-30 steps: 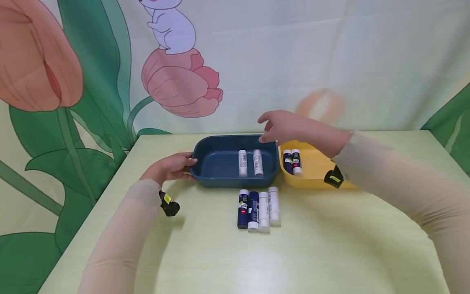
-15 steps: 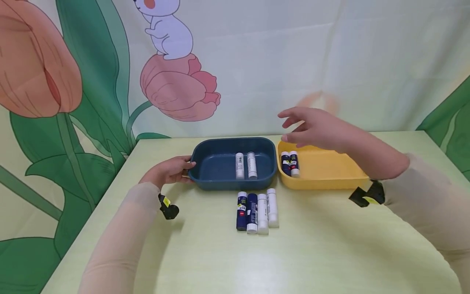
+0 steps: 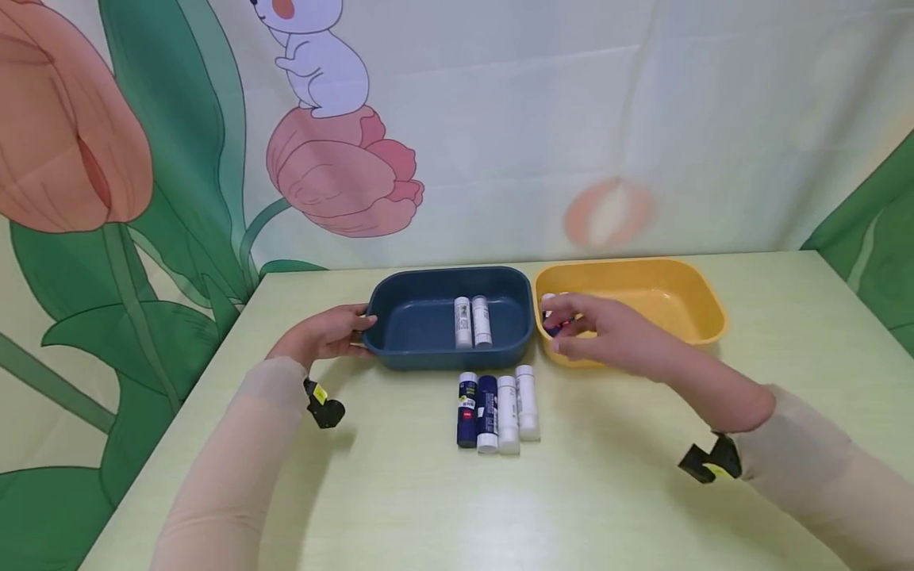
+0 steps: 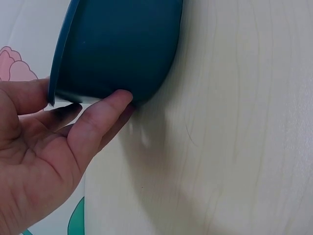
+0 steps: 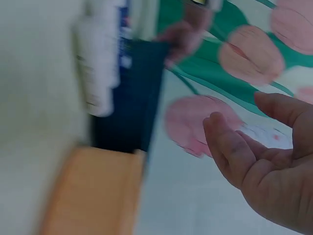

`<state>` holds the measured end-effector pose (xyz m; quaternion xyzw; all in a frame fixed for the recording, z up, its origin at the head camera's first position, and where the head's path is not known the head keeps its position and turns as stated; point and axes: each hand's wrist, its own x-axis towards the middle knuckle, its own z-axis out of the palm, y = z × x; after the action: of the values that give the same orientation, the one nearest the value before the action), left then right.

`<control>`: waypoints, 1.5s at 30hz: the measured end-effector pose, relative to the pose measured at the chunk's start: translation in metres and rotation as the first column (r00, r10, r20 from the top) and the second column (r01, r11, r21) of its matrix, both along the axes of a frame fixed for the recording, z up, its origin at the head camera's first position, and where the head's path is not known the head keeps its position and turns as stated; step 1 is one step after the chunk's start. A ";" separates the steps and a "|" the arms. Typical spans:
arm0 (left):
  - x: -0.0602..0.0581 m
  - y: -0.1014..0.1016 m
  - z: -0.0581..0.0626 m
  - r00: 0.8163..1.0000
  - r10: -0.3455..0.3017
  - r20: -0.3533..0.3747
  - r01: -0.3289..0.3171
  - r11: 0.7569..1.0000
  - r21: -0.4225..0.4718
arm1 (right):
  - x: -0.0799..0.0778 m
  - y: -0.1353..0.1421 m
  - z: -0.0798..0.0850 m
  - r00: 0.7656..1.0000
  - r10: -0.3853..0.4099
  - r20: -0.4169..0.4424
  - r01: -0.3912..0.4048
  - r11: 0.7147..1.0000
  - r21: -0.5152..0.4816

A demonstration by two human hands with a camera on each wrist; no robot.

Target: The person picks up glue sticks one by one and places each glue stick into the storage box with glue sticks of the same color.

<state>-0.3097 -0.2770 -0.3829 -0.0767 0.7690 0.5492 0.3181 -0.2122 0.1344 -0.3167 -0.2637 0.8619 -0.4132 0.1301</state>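
My left hand (image 3: 330,331) holds the left end of a dark blue plastic basin (image 3: 450,361). In the left wrist view the thumb is at the rim and the fingers lie against the outer wall. Two white glue sticks (image 3: 462,321) lie inside that basin. My right hand (image 3: 607,333), fingers loosely bent and holding nothing, hovers over the front left of a yellow basin (image 3: 685,293). It partly hides two navy glue sticks (image 3: 548,301) there. The right wrist view shows a gap between thumb and fingers.
In front of the blue basin, a row on the table holds two navy glue sticks (image 3: 467,412) and two white glue sticks (image 3: 508,416), side by side. The basins stand next to each other near the table's back edge, before a printed curtain (image 3: 500,143).
My right hand has moved right from over the blue basin, then come down and forward across the yellow one. The two white glue sticks in the blue basin lie closer together. My left hand keeps its hold.
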 end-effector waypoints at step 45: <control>0.005 0.000 0.001 1.000 -0.013 -0.014 0.013 1.000 0.013 | -0.015 -0.061 -0.093 0.861 -0.318 0.397 0.276 0.948 0.161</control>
<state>-0.3052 -0.2769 -0.3814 -0.0658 0.7682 0.5525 0.3167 -0.2272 0.0732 -0.4100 -0.0264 0.8634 -0.4322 0.2591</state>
